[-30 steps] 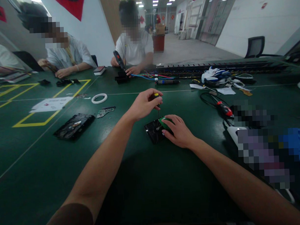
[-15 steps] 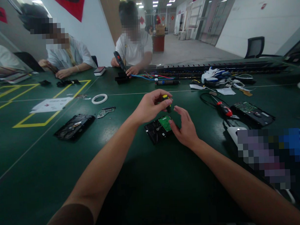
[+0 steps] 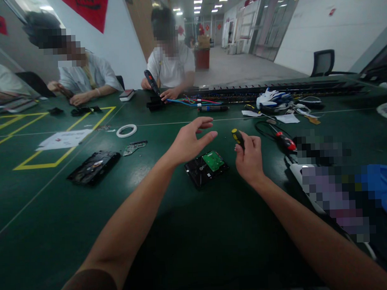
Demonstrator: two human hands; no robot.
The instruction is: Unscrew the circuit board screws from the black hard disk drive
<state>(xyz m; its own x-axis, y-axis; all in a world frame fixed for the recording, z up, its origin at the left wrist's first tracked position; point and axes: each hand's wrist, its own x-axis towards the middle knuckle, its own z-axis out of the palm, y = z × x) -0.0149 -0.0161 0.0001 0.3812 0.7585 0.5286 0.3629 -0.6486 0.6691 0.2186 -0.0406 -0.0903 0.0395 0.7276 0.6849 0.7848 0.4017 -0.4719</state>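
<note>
A black hard drive with a green circuit board (image 3: 207, 167) lies on the dark green table, between my two hands. My left hand (image 3: 191, 141) hovers just above and behind its left side, fingers apart and holding nothing. To the right of the drive, my right hand (image 3: 250, 159) is closed around a small screwdriver with a yellow and black handle (image 3: 237, 137). The yellow handle end points up and to the left; the rest of the tool is hidden by the fingers.
Another black drive (image 3: 94, 166), a loose circuit board (image 3: 134, 148) and a white tape ring (image 3: 126, 131) lie left. At the right are a red-handled screwdriver (image 3: 286, 141), gloves (image 3: 273, 100) and a blue object (image 3: 381, 189). A person (image 3: 170, 69) works across the table.
The yellow-black screwdriver has passed from my left hand to my right hand, which has closed on it and moved right. My left hand has opened, and more of the drive shows.
</note>
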